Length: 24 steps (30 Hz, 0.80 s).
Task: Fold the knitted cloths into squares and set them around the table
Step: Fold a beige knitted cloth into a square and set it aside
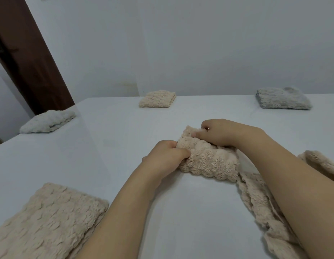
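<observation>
Because the beige cloth (207,161) is thick, plush and limp, it looks light but springy, likely to puff open unless held at its folded edges. It lies bunched on the white bench (106,143), just ahead of the person, with a loose tail trailing toward the right. Left hand (166,157) curls its fingers (183,152) into the near-left edge; right hand (218,133) arches over the far edge, fingertips pinching the pile.

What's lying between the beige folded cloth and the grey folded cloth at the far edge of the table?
Nothing: in the head view, the stretch between the beige folded cloth and the grey folded cloth is bare white table.
</observation>
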Each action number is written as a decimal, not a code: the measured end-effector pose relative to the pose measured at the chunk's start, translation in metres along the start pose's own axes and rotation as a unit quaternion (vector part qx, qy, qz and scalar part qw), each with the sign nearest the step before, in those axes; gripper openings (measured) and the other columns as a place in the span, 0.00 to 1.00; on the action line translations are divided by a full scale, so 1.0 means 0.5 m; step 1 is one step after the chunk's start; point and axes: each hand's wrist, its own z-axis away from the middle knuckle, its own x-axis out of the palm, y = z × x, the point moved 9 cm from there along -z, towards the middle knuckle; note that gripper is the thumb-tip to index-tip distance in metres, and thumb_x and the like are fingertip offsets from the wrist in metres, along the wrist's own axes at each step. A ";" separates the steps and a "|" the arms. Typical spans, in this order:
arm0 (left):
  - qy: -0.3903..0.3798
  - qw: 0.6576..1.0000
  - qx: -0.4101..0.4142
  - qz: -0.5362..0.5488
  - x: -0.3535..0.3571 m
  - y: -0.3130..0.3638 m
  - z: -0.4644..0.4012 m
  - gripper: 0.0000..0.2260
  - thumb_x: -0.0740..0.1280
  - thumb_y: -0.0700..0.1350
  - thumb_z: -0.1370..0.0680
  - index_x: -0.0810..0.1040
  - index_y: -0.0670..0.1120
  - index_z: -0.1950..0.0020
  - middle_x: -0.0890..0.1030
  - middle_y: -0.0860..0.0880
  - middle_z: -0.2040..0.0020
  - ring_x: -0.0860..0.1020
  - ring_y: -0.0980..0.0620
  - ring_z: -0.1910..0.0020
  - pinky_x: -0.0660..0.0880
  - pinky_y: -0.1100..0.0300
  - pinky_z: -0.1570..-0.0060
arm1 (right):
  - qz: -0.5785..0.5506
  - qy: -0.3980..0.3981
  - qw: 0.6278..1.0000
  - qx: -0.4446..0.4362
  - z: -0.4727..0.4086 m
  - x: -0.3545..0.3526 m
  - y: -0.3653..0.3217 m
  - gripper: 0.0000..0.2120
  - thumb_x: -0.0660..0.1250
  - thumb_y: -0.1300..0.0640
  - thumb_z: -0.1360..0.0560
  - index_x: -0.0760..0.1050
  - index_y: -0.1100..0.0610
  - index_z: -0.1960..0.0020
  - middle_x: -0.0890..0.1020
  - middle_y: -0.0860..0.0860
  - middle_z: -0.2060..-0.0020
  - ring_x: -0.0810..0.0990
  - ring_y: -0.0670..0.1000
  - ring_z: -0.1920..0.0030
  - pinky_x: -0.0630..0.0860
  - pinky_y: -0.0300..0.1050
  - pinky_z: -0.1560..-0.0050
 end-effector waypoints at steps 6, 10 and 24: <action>-0.001 0.999 -0.013 -0.031 -0.001 -0.005 -0.005 0.22 0.67 0.61 0.42 0.80 0.48 0.56 0.86 0.45 0.54 0.81 0.40 0.46 0.70 0.40 0.35 | -0.006 -0.026 0.999 -0.027 0.007 -0.003 -0.027 0.11 0.61 0.48 0.20 0.72 0.53 0.42 0.75 0.46 0.58 0.74 0.49 0.58 0.69 0.43 0.58; 0.009 0.999 -0.023 -0.040 -0.008 -0.006 -0.001 0.13 0.69 0.57 0.39 0.80 0.50 0.62 0.85 0.47 0.60 0.81 0.39 0.47 0.70 0.39 0.36 | 0.052 -0.069 0.996 0.006 0.011 0.012 -0.020 0.12 0.57 0.48 0.20 0.72 0.56 0.52 0.77 0.49 0.59 0.75 0.52 0.56 0.68 0.45 0.57; -0.003 0.996 -0.080 -0.050 -0.025 -0.027 0.006 0.20 0.71 0.65 0.45 0.82 0.52 0.64 0.85 0.45 0.50 0.79 0.44 0.44 0.73 0.48 0.38 | 0.028 -0.042 0.999 -0.009 -0.005 0.033 -0.020 0.26 0.58 0.34 0.24 0.68 0.58 0.62 0.73 0.51 0.67 0.69 0.50 0.68 0.64 0.43 0.67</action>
